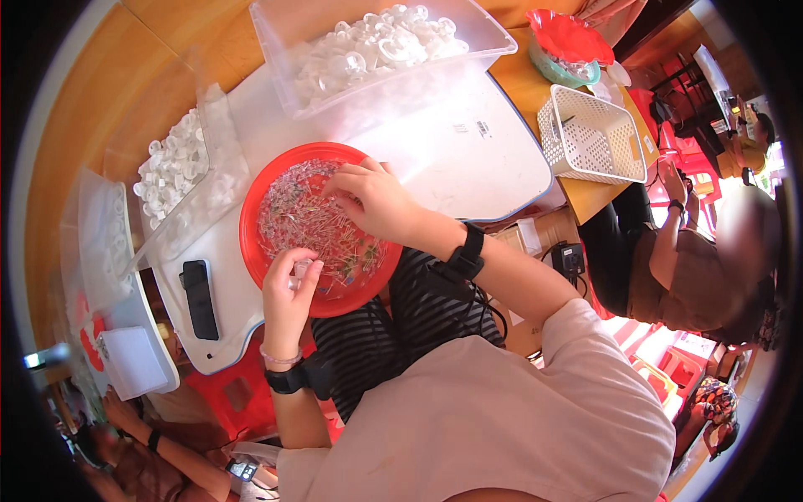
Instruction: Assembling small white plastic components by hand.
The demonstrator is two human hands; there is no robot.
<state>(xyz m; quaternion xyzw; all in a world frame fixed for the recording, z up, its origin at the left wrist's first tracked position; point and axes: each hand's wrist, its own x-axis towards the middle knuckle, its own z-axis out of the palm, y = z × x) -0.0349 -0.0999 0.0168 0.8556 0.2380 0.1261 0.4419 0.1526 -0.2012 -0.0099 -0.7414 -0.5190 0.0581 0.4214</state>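
Observation:
A round red basin (248, 213) sits at the near edge of the white table, over my lap. Many thin, pin-like pieces (305, 213) with clear and coloured ends lie loose in it. My left hand (286, 294) is at the basin's near-left rim, its thumb and fingers closed on a small clear plastic piece (299, 269). Over the basin's right half is my right hand (376, 199), palm down, with curled fingers among the pins. Its fingertips are partly hidden, so what they pinch does not show.
A clear bin (288, 92) of round translucent plastic parts (401, 46) stands at the back. Another clear bin with white parts (171, 163) is on the left. A black phone (199, 299) lies left of the basin. A white basket (590, 138) stands right. People sit on both sides.

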